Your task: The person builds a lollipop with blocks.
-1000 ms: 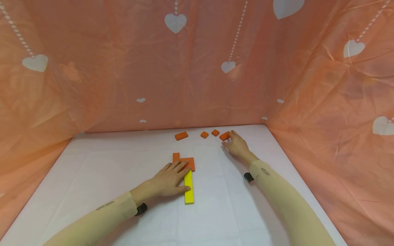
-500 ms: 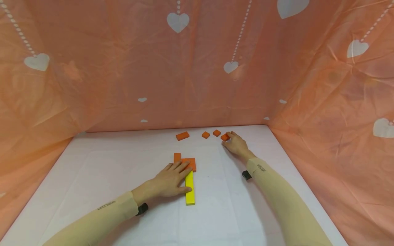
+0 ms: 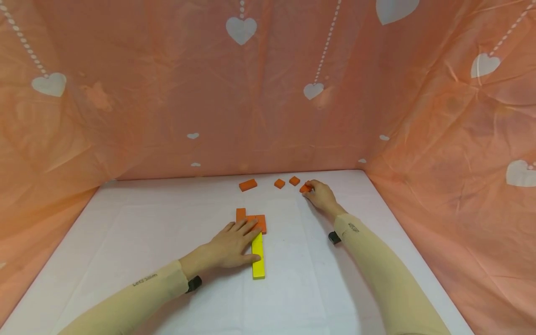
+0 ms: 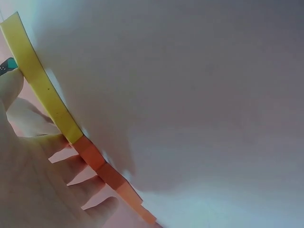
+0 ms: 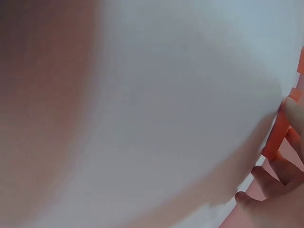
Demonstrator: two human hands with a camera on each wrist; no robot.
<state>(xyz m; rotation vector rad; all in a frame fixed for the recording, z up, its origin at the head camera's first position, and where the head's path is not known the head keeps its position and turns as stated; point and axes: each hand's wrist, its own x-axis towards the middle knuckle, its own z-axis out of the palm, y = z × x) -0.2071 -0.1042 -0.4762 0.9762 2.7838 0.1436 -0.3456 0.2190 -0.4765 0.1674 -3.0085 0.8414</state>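
Peach-coloured curtain (image 3: 268, 107) with white hearts forms the back and both sides of the space. Inside it lies the table (image 3: 125, 232), its surface white and faintly creased. My left sleeve (image 3: 130, 298) and right sleeve (image 3: 381, 274), both pale tan with small dark lettering, reach in from the near edge. Left hand (image 3: 229, 246): palm down near the middle, fingers spread and nearly straight, gripping nothing; thumb tip at the yellow bar (image 3: 258, 267), longer fingers on the orange pieces (image 3: 262, 224). Right hand (image 3: 320, 196): farther out and to the right, thumb and forefinger bent together, pinching an orange block (image 3: 304, 189) between them; the remaining fingers show apart from it in the right wrist view. Whether that block is clear of the table I cannot tell. The yellow bar lies flat and lengthwise, its far end against the orange pieces, one of which sticks out farther on the left; my fingers partly cover them. A dark wrist device (image 3: 194, 284) shows beneath the left cuff. Near the back edge, well apart from the bar, lies an oblong orange block (image 3: 248, 185). Smallest: two orange squares (image 3: 279, 184), near each other, just left of the pinched block.
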